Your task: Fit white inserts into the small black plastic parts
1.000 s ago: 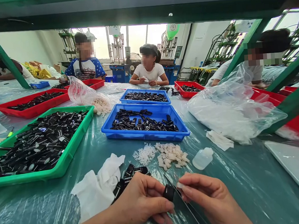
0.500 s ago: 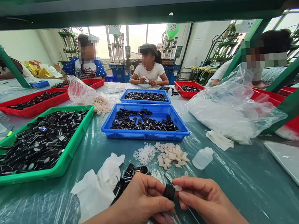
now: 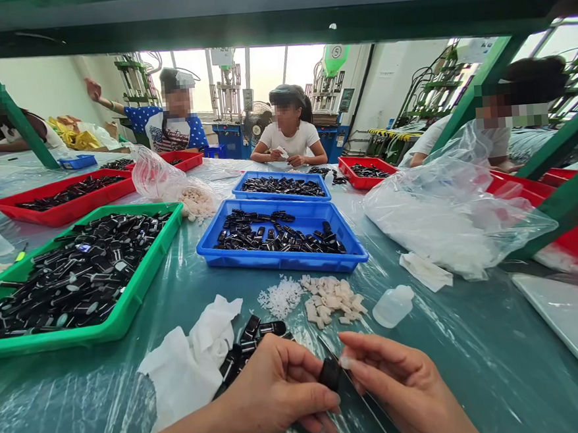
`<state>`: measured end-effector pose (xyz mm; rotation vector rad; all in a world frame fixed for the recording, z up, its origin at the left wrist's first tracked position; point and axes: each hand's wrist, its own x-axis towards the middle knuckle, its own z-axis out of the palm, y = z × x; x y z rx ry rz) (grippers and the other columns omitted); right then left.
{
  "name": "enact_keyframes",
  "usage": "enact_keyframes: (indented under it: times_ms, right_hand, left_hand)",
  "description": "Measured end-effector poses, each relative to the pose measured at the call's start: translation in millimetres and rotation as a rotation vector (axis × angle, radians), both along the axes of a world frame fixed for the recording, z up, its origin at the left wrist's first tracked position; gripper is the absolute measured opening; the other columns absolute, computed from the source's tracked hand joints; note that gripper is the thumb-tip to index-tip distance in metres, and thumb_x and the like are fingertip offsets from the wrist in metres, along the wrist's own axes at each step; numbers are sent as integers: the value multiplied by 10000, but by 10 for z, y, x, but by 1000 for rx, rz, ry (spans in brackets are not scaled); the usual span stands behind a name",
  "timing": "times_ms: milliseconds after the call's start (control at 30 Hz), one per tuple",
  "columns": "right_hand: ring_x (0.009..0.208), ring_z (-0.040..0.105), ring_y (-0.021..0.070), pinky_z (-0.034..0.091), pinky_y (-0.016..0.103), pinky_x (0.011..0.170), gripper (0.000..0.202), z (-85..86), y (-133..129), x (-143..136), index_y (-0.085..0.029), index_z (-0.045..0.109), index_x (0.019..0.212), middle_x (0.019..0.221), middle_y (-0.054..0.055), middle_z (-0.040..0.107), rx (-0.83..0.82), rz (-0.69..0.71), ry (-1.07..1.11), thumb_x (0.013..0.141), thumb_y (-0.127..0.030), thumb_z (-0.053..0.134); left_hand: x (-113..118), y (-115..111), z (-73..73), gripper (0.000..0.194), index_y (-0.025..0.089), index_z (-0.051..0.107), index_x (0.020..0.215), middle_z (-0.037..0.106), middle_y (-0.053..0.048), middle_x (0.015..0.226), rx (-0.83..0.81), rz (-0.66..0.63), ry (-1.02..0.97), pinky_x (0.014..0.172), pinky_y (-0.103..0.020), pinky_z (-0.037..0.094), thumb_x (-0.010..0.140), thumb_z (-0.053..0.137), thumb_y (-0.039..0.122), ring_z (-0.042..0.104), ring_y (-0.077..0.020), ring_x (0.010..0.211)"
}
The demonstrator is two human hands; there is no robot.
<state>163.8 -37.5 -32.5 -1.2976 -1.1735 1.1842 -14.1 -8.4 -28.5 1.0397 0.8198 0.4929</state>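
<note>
My left hand [image 3: 281, 388] is closed around a small black plastic piece [image 3: 330, 374], held upright between thumb and fingers. My right hand [image 3: 394, 374] is close beside it, thumb tip at the piece's right edge and forefinger raised apart from the thumb. I see no separate part in its fingers. A thin metal rod-like tool [image 3: 373, 410] runs slantwise between the hands; its full shape is hidden. Behind my left hand lie several loose black pieces [image 3: 251, 331], partly covered by it. Beyond are a pile of small clear-white bits [image 3: 281, 297] and a pile of cream-coloured pieces [image 3: 332, 299].
A white cloth [image 3: 192, 355] lies left, a small squeeze bottle [image 3: 393, 307] right. Blue [image 3: 282, 262] and green [image 3: 120, 314] trays hold black pieces. A large clear bag [image 3: 447, 212] sits at right. Several co-workers sit around the table; a green frame crosses overhead.
The small whitish piece between my right thumb and forefinger no longer shows. That forefinger has lifted away from the thumb. A co-worker at back left has raised an arm.
</note>
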Motion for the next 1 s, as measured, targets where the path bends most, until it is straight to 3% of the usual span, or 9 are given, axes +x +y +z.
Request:
enact_keyframes:
  times_ms: [167, 333, 733, 1000]
  right_hand:
    - [655, 622, 161, 523, 232, 611, 30, 59, -27, -11, -234, 717, 686, 689, 24, 669, 200, 60, -154, 681, -252, 694]
    - [654, 637, 168, 534, 261, 624, 104, 86, -53, -35, -265, 733, 729, 726, 31, 687, 306, 126, -209, 719, -198, 654]
    - [644, 648, 148, 530, 236, 617, 223, 52, -74, -53, -357, 732, 808, 733, -25, 696, 354, 154, -277, 733, -167, 643]
    - [693, 643, 146, 522, 231, 653, 192, 14, -32, -84, -344, 729, 793, 779, -25, 696, 253, 194, -253, 750, -184, 633]
  left_hand:
    - [24, -10, 3, 192, 90, 676, 715, 633, -34, 550, -20, 3, 7, 504, -185, 469, 590, 715, 229, 614, -118, 517]
    - [30, -11, 11, 177, 90, 670, 688, 616, -22, 526, -7, -23, 21, 514, -188, 468, 588, 709, 231, 584, -100, 492]
    - [26, -21, 15, 113, 101, 646, 653, 580, 1, 504, 6, -18, 44, 513, -189, 463, 588, 667, 191, 588, -108, 510]
    - [18, -51, 16, 102, 87, 643, 653, 579, -8, 497, -10, -3, 37, 501, -185, 464, 582, 647, 161, 581, -101, 491]
